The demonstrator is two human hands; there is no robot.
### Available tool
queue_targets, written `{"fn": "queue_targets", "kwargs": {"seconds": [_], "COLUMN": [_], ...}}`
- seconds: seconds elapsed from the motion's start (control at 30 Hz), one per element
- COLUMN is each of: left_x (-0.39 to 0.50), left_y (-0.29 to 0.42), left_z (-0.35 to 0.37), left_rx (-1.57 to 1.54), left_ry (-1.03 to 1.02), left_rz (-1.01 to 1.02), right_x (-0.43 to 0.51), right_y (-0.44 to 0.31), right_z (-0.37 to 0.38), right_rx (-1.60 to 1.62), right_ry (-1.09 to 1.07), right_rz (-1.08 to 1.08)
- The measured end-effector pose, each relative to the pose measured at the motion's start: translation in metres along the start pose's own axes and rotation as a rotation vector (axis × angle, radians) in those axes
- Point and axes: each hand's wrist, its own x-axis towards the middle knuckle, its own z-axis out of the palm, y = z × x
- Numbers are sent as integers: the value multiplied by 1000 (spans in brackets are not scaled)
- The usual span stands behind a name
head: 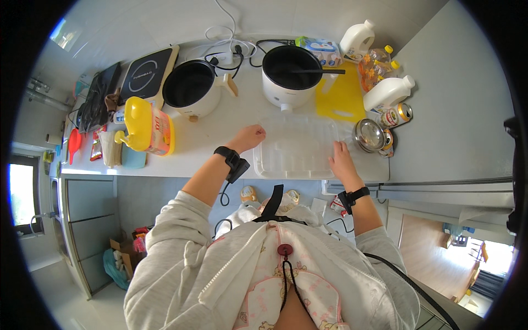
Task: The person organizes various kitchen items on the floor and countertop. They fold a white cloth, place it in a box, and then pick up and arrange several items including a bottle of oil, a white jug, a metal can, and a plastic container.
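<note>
A translucent plastic container (295,150) with rounded corners lies before me at the counter's front edge. My left hand (247,138), its fingers curled, is at the container's left rim. On the opposite side, my right hand (342,160) has its thumb and fingers about the right rim. Just behind the container stands a white electric pot (288,93) with a black lining; a black utensil (317,71) rests across its rim. Beyond my right fingers are round stainless steel bowls (369,135). A black strap with a device sits on each of my wrists.
Left of me stand a second electric pot (194,88), a yellow pump jug (144,128) and an induction cooker (148,76). A yellow cutting board (342,95) lies at the right, beside white jugs (390,94) and a drink can (396,115). Cables (231,41) run along the wall.
</note>
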Motion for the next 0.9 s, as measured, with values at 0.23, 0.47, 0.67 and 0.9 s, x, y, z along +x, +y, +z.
{"fn": "queue_targets", "kwargs": {"seconds": [0.23, 0.47, 0.67, 0.9], "left_x": [-3, -5, -6, -8], "left_y": [-20, -42, -52, -59], "left_z": [-17, -37, -47, -47], "left_rx": [-6, -117, -96, -137], "left_ry": [-33, -95, -117, -57], "left_rz": [11, -36, 4, 12], "right_x": [1, 7, 10, 12], "right_y": [-20, -40, -51, -60], "right_z": [14, 26, 35, 34], "right_rx": [18, 44, 40, 42], "right_ry": [-11, 8, 39, 28], "right_rz": [24, 27, 18, 25]}}
